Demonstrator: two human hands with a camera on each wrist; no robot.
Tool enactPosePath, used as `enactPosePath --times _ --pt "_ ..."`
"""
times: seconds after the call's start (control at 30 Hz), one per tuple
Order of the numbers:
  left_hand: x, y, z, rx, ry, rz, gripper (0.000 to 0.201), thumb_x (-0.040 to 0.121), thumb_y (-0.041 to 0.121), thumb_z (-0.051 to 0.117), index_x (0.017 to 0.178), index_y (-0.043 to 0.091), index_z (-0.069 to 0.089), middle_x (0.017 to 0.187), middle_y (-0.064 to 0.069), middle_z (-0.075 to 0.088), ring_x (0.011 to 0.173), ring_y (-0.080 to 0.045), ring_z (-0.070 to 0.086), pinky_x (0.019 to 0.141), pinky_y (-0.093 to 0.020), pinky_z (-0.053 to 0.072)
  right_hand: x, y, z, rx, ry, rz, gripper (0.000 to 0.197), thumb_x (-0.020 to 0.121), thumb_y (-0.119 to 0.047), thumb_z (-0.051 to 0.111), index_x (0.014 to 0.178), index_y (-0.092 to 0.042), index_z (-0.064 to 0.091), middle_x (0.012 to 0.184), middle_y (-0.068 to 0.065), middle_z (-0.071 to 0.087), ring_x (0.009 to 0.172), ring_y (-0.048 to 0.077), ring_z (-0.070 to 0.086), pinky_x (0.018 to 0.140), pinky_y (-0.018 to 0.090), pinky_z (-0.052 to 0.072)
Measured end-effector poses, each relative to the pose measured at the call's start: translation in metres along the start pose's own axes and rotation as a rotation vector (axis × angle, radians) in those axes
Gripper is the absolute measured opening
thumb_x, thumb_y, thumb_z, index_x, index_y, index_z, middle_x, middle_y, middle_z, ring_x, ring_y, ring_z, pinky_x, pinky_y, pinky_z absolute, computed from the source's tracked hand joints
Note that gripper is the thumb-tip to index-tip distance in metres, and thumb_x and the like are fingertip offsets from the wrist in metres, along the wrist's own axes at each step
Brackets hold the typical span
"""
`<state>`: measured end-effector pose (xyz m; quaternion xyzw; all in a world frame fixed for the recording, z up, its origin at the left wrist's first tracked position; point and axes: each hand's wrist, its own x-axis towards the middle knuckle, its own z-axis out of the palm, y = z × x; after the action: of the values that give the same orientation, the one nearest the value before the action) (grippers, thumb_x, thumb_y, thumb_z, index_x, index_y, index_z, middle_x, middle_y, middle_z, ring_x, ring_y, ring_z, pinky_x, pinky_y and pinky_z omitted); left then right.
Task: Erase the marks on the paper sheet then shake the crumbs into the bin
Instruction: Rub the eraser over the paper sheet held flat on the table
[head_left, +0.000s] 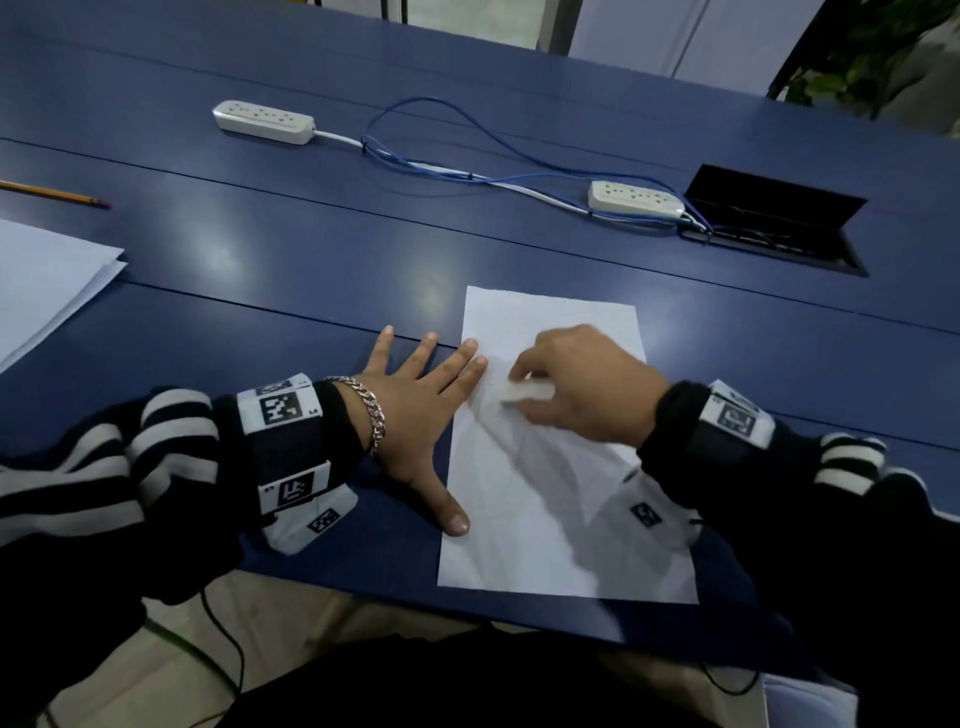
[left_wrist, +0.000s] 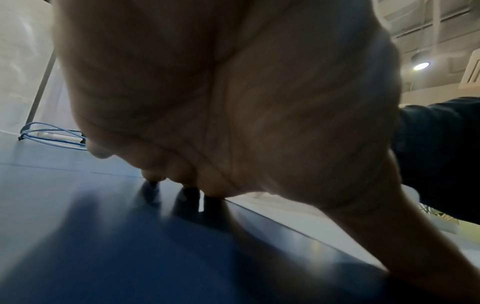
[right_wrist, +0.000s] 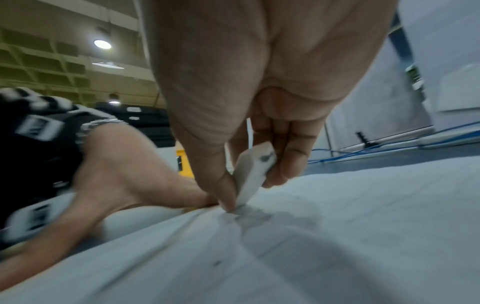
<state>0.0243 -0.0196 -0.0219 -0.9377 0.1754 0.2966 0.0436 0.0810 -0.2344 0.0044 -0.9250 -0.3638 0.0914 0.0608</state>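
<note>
A white paper sheet (head_left: 550, 509) lies on the blue table (head_left: 291, 270) near its front edge, creased, with faint pencil marks. My right hand (head_left: 576, 384) pinches a white eraser (head_left: 525, 392) and presses its lower end onto the sheet (right_wrist: 337, 226); the right wrist view shows the eraser (right_wrist: 253, 176) between thumb and fingers. My left hand (head_left: 421, 410) lies flat with spread fingers, two fingertips and the thumb on the sheet's left edge. In the left wrist view the palm (left_wrist: 233, 102) fills the picture. No bin is in view.
A yellow pencil (head_left: 52, 195) and a stack of white sheets (head_left: 47, 280) lie at the far left. Two white power strips (head_left: 264, 121) (head_left: 636, 199) with blue cables (head_left: 467, 156) cross the table's back. An open black cable hatch (head_left: 774, 228) sits at back right.
</note>
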Motion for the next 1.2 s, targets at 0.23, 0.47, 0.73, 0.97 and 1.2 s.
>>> enactPosePath --times 0.23,0.47,0.73,0.97,1.2 --pt "-0.011 0.001 0.003 -0.103 0.102 0.068 0.147 0.059 0.106 0.048 0.165 0.025 -0.013 0.172 0.004 -0.006 0.159 -0.024 -0.008 0.123 -0.066 -0.008 -0.03 0.018 0.009 0.015 0.054 0.149 0.031 0.088 -0.045 0.064 0.113 -0.027 0.069 0.1 -0.007 0.06 0.098 0.021 0.061 0.086 0.04 0.052" --pt "0.009 -0.036 -0.018 -0.235 0.295 -0.079 0.14 0.045 0.103 0.064 0.159 0.032 0.025 0.154 0.0 0.036 0.143 -0.031 0.035 0.118 -0.053 0.036 -0.041 0.025 0.012 0.043 0.012 0.086 0.029 0.091 -0.043 0.062 0.118 -0.03 0.066 0.103 -0.008 0.059 0.095 0.018 0.06 0.084 0.04 0.053" --pt "0.014 -0.032 -0.005 -0.223 0.117 -0.146 0.157 0.044 0.11 0.05 0.164 0.035 -0.018 0.17 0.012 -0.028 0.159 -0.037 -0.017 0.121 -0.075 0.003 -0.024 0.017 -0.015 -0.04 -0.138 -0.038 0.03 0.089 -0.054 0.064 0.111 -0.034 0.067 0.096 -0.014 0.057 0.089 0.007 0.052 0.084 0.031 0.05" --pt "0.011 -0.022 -0.006 -0.265 0.095 -0.183 0.152 0.048 0.107 0.055 0.161 0.04 -0.022 0.168 0.022 -0.028 0.156 -0.042 -0.023 0.11 -0.087 -0.002 0.029 0.004 -0.013 -0.035 -0.031 -0.08 0.035 0.093 -0.048 0.064 0.12 -0.027 0.068 0.107 -0.003 0.065 0.102 0.019 0.06 0.087 0.033 0.045" --pt "0.009 -0.018 -0.008 -0.278 0.059 -0.219 0.156 0.044 0.106 0.058 0.159 0.042 -0.025 0.165 0.023 -0.033 0.154 -0.049 -0.025 0.103 -0.093 0.005 0.02 -0.014 0.0 -0.116 -0.106 -0.231 0.027 0.097 -0.045 0.054 0.099 -0.022 0.068 0.092 -0.002 0.055 0.088 0.024 0.06 0.078 0.037 0.048"
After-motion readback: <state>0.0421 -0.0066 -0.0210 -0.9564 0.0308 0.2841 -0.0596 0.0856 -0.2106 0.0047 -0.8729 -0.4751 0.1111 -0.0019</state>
